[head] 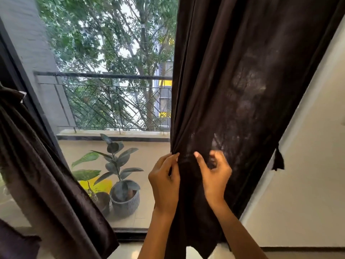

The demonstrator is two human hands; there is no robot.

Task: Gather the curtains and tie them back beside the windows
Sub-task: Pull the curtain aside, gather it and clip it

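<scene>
Both hands pinch the right curtain (233, 90) at its gathered waist: left hand (165, 181) grips the window-side edge, right hand (214, 176) curls its fingers into folds just beside it. That curtain hangs at five o'clock, bunched toward the wall (298, 184), with a tassel (278, 159) at its far edge. The left curtain (46, 174) hangs at eight o'clock. I judge the slack folds could slip from so small a pinch. Beyond the glass stand potted plants (121, 184); the yellow bag (100, 186) carries writing too small to read.
</scene>
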